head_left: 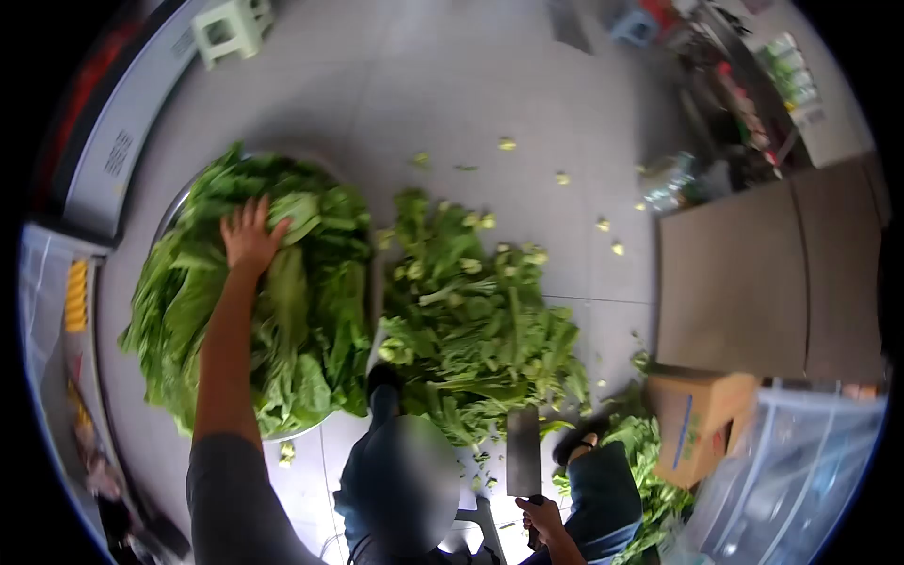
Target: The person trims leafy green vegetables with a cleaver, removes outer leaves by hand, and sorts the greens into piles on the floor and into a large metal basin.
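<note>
My left hand (252, 235) lies with spread fingers on a big heap of leafy lettuce (292, 273). The heap fills a round metal basin (174, 209), whose rim shows only in places. In my right hand (540, 518) is the dark handle of a cleaver (524, 452), its broad blade pointing away from me over the floor. Just beyond the blade spreads a pile of loose green leaves and cut stem ends (471, 330), to the right of the basin.
Scattered stem pieces (562, 178) dot the tiled floor. More greens (650, 452) lie by my right foot, beside a cardboard box (702, 424) and a clear plastic bin (782, 471). A large brown carton (734, 273) stands right; a pale stool (229, 30) stands far left.
</note>
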A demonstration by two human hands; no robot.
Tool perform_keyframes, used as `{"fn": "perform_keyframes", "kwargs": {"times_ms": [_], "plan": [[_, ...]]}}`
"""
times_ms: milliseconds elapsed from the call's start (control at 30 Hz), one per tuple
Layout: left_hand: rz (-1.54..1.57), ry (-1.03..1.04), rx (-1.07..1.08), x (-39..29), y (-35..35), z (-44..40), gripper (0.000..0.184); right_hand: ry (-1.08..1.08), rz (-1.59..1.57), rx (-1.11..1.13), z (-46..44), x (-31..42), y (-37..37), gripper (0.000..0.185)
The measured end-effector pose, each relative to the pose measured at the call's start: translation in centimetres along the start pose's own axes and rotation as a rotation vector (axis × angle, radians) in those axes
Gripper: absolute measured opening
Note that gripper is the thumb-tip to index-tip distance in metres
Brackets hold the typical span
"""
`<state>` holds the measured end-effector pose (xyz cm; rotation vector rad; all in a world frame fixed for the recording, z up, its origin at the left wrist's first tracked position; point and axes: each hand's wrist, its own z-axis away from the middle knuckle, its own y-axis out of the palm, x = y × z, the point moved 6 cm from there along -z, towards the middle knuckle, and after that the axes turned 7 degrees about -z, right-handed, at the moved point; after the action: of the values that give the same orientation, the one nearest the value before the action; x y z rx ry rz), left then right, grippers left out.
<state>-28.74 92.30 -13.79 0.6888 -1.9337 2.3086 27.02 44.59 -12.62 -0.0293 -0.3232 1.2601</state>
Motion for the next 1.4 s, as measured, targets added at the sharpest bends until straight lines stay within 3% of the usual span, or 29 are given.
{"fn": "perform_keyframes", "kwargs": {"times_ms": [100, 233, 333, 433, 567, 700, 767, 833, 900, 933, 1000, 1033, 1100, 1133, 1267, 1333, 1400], "plan": [[-0.028, -0.022, 0.168, -0.6, -3.4, 0.9, 0.072, -0.039, -0.027, -0.033, 3.0, -0.5, -2.3, 0.024], [0.117, -0.069, 0.126, 1.9, -4.8, 2.1, 0.075, -0.050, -0.086, -0.103, 5.8, -2.0, -5.3, 0.022], [0.146, -0.093, 0.295, 4.4, -6.3, 4.2, 0.076, -0.048, -0.171, -0.120, 5.6, -3.7, -7.0, 0.022], [0.180, -0.105, 0.283, 6.7, -7.6, 7.3, 0.075, -0.083, -0.277, -0.077, 6.3, -3.9, -7.3, 0.023], [0.286, -0.086, -0.008, 7.4, -5.4, 9.4, 0.072, -0.115, -0.457, 0.022, 9.7, -2.8, -6.8, 0.030], [0.693, 0.194, -0.179, 2.5, -2.2, 11.9, 0.072, -0.232, -0.542, 0.094, 14.5, -2.3, -8.4, 0.040], [0.919, 0.308, -0.145, -2.2, -5.0, 16.3, 0.068, -0.445, -0.483, 0.021, 17.1, -2.2, -11.2, 0.034], [1.103, 0.429, -0.101, -7.0, -7.6, 21.1, 0.063, -0.591, -0.811, 0.115, 17.8, -3.9, -14.4, 0.027], [1.254, 0.539, -0.189, -11.5, -11.8, 27.1, 0.055, -0.801, -0.753, -0.166, 22.5, -4.8, -17.9, 0.020], [1.199, 0.432, -0.048, -13.2, -13.7, 30.7, 0.056, -0.893, -0.740, -0.302, 23.5, -6.2, -19.6, 0.018], [1.216, 0.517, 0.123, -17.3, -12.7, 33.6, 0.058, -1.008, -0.786, -0.459, 24.2, -9.4, -22.4, 0.025], [1.172, 0.544, 0.199, -19.0, -13.8, 36.5, 0.057, -0.959, -0.895, -0.457, 23.5, -11.3, -23.2, 0.022], [1.174, 0.588, 0.419, -21.9, -15.7, 40.8, 0.057, -0.651, -0.784, -0.514, 21.5, -15.8, -24.4, 0.019], [1.131, 0.651, 0.423, -23.4, -14.6, 41.7, 0.056, -0.604, -0.850, -0.594, 21.4, -17.7, -24.7, 0.020], [1.224, 0.648, 0.651, -25.9, -12.7, 47.7, 0.051, -0.433, -1.312, -0.308, 16.7, -23.5, -24.6, 0.017], [1.095, 0.705, 0.676, -26.6, -10.8, 50.1, 0.048, -0.469, -1.237, -0.553, 15.8, -24.7, -25.9, 0.022], [1.048, 0.587, 0.820, -26.0, -8.4, 52.6, 0.039, -0.603, -0.945, -0.959, 15.4, -25.0, -27.7, 0.028]]}}
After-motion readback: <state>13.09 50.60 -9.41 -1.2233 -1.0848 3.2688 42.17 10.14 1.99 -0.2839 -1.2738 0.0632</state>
